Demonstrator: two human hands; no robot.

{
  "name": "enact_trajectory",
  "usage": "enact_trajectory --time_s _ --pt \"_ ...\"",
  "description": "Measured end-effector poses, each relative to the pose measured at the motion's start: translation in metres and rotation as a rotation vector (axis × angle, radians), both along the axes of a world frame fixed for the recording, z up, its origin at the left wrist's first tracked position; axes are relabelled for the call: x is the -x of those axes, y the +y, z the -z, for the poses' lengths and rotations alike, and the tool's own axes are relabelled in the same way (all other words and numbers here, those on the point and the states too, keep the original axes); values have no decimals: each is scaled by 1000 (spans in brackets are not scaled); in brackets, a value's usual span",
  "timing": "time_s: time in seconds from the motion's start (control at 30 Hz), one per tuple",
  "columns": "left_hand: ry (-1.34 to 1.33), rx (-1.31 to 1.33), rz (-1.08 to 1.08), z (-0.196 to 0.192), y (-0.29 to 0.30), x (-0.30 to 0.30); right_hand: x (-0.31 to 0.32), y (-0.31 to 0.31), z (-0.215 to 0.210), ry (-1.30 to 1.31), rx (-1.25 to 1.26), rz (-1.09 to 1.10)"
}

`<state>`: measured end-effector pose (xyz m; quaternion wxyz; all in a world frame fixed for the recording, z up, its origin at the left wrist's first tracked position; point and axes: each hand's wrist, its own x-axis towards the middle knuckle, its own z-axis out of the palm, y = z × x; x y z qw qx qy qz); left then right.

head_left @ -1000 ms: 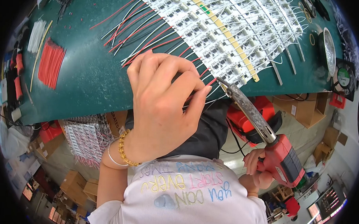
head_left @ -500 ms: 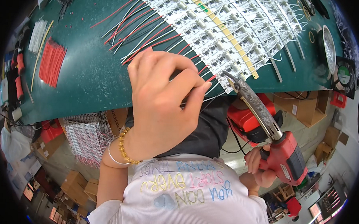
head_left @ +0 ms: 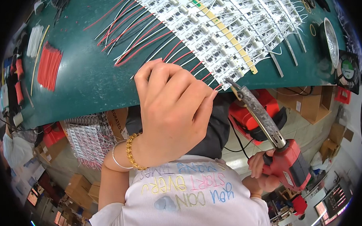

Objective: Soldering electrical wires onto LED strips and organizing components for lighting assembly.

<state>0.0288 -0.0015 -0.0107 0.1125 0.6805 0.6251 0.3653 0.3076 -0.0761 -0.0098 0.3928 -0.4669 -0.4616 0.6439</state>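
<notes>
My left hand is closed at the near-left edge of a sheet of white circuit boards, thumb and forefinger pinching a thin red wire near the sheet's lower corner. Other red, white and black wires stick out along that edge, some passing behind my fingers. My right hand grips the handle of a red soldering gun. Its long metal barrel slants up to the left, and the dark tip is at the boards' near corner, close to the pinched wire.
Bundles of red wires and white wires lie left on the green table. A yellow strip crosses the boards. Right stand a metal bowl and a small fan. Below the table edge are cardboard boxes and a red stool.
My left hand has moved slightly right and toward me along the board edge. The soldering tip has shifted closer to the sheet's near corner. The view has also shifted a little.
</notes>
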Motion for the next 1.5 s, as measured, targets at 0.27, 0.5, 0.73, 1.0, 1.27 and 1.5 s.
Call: enact_trajectory --time_s 0.27,0.5,0.73,1.0,1.27,1.5 --pt "4 3 31 1 4 -1 -8 -17 8 -6 38 59" --pt "27 20 20 -1 4 1 -18 -24 17 -38 12 87" --pt "49 26 30 -2 5 -1 -5 -10 10 13 -36 55" --pt "38 50 31 -4 5 0 14 11 7 45 -123 37" --pt "127 42 18 -24 5 22 42 56 7 111 -265 74" --pt "299 56 -1 -36 59 86 64 79 22 131 -225 376"
